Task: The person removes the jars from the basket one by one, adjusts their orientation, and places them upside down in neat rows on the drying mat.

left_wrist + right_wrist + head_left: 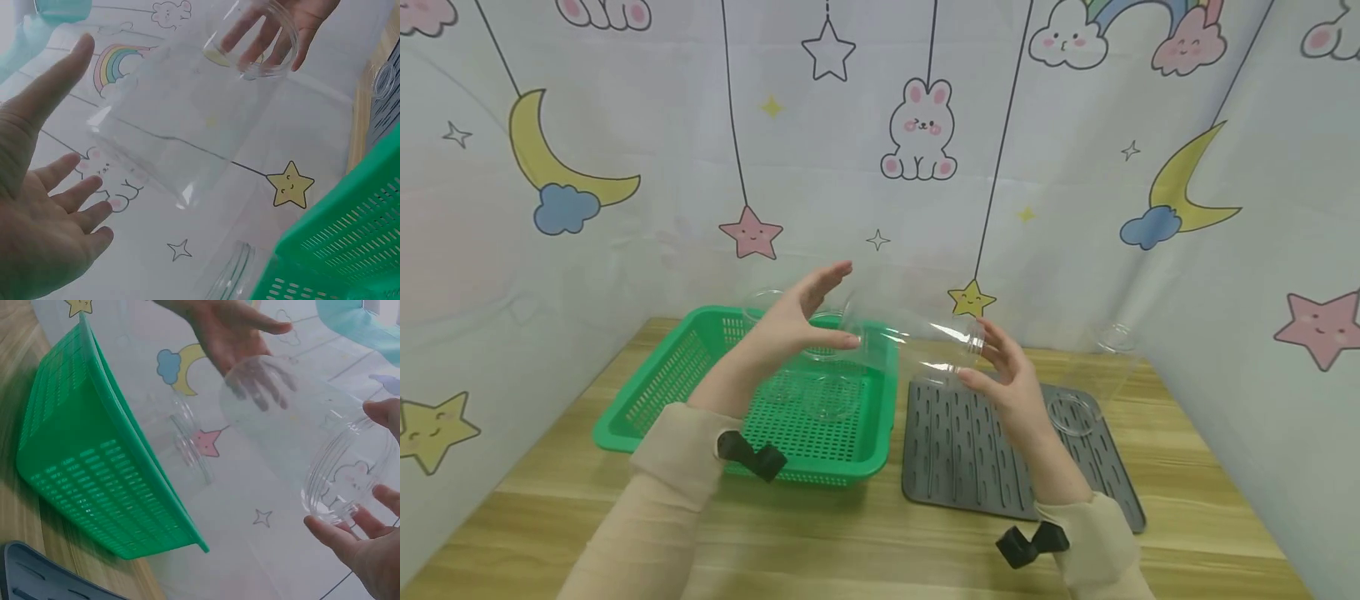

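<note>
Clear jar (913, 340) in right hand (1015, 388)

Jars (831, 392) stand in the basket (889, 400), left of the mat (955, 467) bearing another jar (1093, 379).

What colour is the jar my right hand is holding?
The jar is clear and colourless; the left hand shows through it. Right wrist view shows it best.

Right hand (1017, 390) grips 1 clear jar (917, 343), left hand (784, 332) near
</note>
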Demonstrator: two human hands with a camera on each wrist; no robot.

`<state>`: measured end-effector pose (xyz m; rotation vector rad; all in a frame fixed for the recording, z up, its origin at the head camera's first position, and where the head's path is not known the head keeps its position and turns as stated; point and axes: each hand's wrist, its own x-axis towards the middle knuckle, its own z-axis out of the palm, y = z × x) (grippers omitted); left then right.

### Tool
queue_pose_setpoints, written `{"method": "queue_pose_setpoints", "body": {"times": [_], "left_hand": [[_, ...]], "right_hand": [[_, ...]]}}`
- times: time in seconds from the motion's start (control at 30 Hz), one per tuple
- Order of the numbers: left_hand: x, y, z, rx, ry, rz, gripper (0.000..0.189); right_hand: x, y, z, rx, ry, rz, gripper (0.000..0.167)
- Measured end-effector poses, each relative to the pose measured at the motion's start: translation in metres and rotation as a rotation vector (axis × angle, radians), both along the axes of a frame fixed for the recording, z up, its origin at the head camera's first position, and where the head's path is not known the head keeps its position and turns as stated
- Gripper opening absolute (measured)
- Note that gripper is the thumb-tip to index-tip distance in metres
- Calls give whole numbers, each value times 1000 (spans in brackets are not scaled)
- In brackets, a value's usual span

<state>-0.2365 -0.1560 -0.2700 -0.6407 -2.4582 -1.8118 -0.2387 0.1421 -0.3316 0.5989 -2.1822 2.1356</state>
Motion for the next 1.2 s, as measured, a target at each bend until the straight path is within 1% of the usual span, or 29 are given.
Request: {"method": "queue_pose_setpoints", "body": {"times": [0.13,0.27,0.37,0.47,0.57,0.63,0.73,0.83,0.9,0.97,1.03,1.1,1.2], "left_hand": [[-8,-8,-8,115,-44,-53,96],[-14,-10,-16,207,-111,-69,100],[-18,-9,-20,281,-151,-78,111],[-20,-6,-24,351,-178,-93,129],[-21,-1,-28,423,-209,-114,142],[-21,3,-29,484,-237,-126,143],[-18,10,-29,587,-281,-122,136],[-16,15,-28,666,-306,-85,127],[-15,17,-28,692,-307,-57,121],[-15,18,-28,710,-303,-49,122],[-15,19,-30,725,-305,-63,126],[-16,20,-32,746,-316,-88,132],[-16,22,-35,795,-340,-119,138]], "right_hand": [[0,-3,-4,-85,25,-24,73],[-3,-10,-9,-202,49,-26,72],[-4,-17,-11,-288,51,-14,72],[-5,-24,-12,-342,47,-3,74],[-5,-31,-11,-359,42,6,77],[-5,-35,-11,-368,34,15,76],[-5,-41,-11,-381,26,18,74],[-5,-47,-11,-394,15,11,72],[-5,-50,-11,-398,7,7,72],[-5,-52,-12,-402,-3,5,74],[-5,-53,-12,-400,-12,4,75],[-5,-54,-14,-396,-13,8,75],[-5,-56,-15,-389,-6,13,74]]}}
